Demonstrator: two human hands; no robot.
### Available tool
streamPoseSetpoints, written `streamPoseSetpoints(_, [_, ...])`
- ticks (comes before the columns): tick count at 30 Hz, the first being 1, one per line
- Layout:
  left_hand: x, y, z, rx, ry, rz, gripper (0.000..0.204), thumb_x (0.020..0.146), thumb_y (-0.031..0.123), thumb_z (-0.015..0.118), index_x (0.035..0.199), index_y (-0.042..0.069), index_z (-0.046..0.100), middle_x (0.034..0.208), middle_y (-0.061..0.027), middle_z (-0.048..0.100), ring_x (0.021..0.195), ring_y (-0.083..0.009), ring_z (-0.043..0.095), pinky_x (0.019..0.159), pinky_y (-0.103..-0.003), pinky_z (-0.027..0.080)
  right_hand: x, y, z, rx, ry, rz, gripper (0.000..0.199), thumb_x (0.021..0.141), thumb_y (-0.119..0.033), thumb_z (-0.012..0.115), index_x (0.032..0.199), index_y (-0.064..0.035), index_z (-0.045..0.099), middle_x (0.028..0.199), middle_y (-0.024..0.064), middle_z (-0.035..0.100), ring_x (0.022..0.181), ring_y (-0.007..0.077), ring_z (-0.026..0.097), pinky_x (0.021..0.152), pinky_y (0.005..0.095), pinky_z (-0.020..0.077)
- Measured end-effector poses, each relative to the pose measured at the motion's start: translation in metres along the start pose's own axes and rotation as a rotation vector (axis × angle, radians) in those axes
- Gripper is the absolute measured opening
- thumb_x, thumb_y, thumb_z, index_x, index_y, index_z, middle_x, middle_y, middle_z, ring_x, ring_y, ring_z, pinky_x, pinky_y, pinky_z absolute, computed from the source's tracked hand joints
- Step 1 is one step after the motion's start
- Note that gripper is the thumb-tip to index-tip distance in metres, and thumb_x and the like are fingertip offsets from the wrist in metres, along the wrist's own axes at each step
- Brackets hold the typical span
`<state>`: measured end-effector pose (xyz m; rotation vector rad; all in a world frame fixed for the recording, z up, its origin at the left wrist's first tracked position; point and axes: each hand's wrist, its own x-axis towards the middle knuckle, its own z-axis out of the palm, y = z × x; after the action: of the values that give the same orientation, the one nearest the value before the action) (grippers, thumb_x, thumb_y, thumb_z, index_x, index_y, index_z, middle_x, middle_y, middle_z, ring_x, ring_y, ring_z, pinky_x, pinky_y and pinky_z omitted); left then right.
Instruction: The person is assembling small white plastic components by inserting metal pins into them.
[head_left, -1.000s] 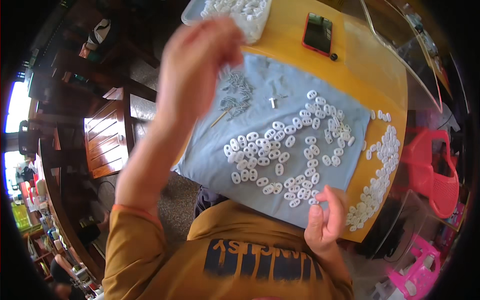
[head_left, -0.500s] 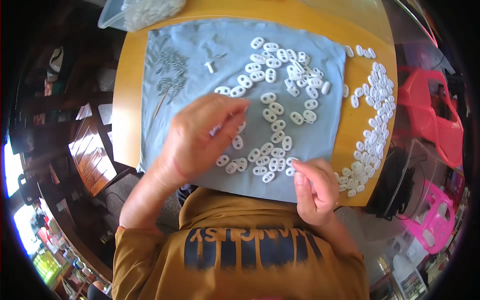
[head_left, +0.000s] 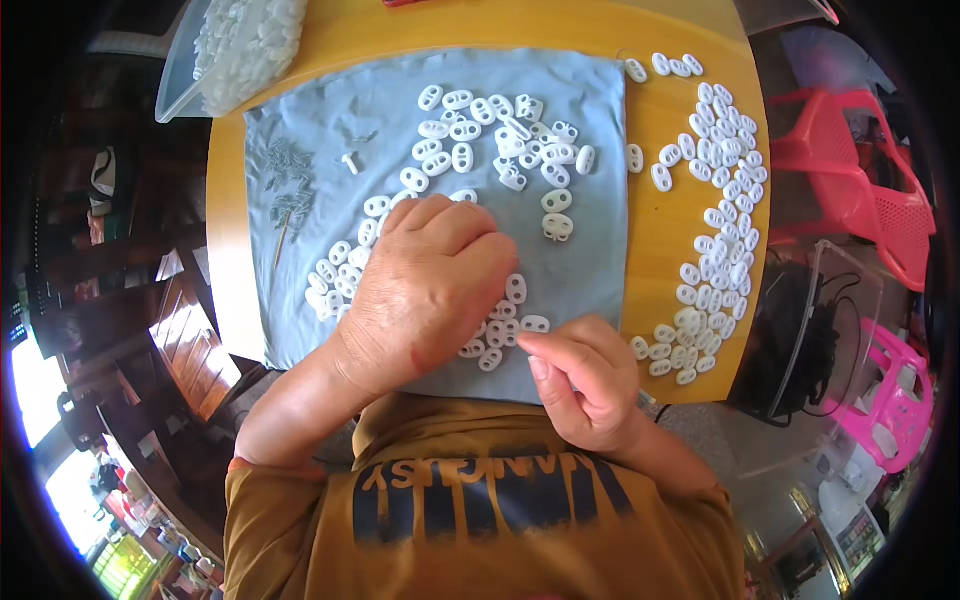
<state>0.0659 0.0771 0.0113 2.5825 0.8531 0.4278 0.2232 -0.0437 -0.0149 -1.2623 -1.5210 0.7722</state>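
Observation:
My left hand (head_left: 435,275) is over the middle of a grey-blue cloth (head_left: 590,290), back upward and fingers curled. Its fingertips, and anything in them, are hidden, as are some white oval two-holed pieces beneath it. By the cloth's front edge, my right hand (head_left: 590,385) has its fingers folded in, with thumb and forefinger close together. The forefinger's tip lies just below a white oval two-holed piece (head_left: 535,324); whether it touches is unclear. More such pieces (head_left: 462,157) form a loose ring on the cloth. Small grey metal pins (head_left: 285,180) are heaped at the left.
A thin brown stick (head_left: 282,240) and a small pale bolt-like part (head_left: 350,163) rest near the pins. Many white pieces (head_left: 715,250) line the right of the wooden table (head_left: 670,230). A clear tub (head_left: 185,75) of white pieces stands far left. Red (head_left: 850,190) and pink plastic chairs (head_left: 885,400) are beyond.
The whole view has shifted, so the cloth appears farther left. Relative to the cloth, my left hand has moved right, covering pieces that showed before. My right hand stays near the same piece.

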Motion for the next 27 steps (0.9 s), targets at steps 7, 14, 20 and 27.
streamPoseSetpoints(7, [0.020,0.012,0.017,0.016,0.049,0.048,0.027,0.068,0.006,0.069,0.094,0.008,0.063,0.089,-0.0056,0.059,0.081,-0.0255,0.057,0.073,-0.037,0.044,0.002,0.002,0.001,0.031,0.003,-0.031,0.025,0.073,0.006,0.064,0.097,-0.0021,0.064,0.076,0.0072,0.060,0.063,0.0232,0.056,0.057,0.0316,0.0440])
streamPoseSetpoints(14, [0.033,0.004,0.022,0.063,-0.019,0.087,0.028,0.068,0.007,0.069,0.095,0.007,0.063,0.089,-0.0059,0.060,0.082,-0.0258,0.058,0.074,-0.038,0.046,0.000,0.002,0.000,0.064,0.021,-0.031,0.025,0.075,0.006,0.063,0.098,-0.0010,0.064,0.076,0.0085,0.060,0.063,0.0240,0.056,0.057,0.0322,0.0440])
streamPoseSetpoints(20, [0.017,0.019,0.005,-0.612,-0.020,-0.239,0.012,0.081,0.000,0.064,0.093,0.001,0.064,0.083,-0.0075,0.064,0.077,-0.0138,0.061,0.069,-0.023,0.047,-0.002,-0.006,-0.005,0.132,0.234,0.117,0.023,0.080,0.005,0.060,0.103,0.0040,0.060,0.077,0.0093,0.059,0.066,0.0197,0.055,0.062,0.0288,0.0448])
streamPoseSetpoints(27, [-0.008,0.036,-0.008,-1.160,-0.155,-0.546,0.007,0.087,0.001,0.059,0.094,-0.001,0.060,0.085,-0.0029,0.061,0.074,-0.0059,0.054,0.065,-0.020,0.044,0.005,-0.018,-0.008,0.580,0.211,0.401,0.027,0.085,0.004,0.059,0.111,0.0057,0.053,0.098,0.0104,0.054,0.083,0.0135,0.054,0.076,0.0255,0.0444])
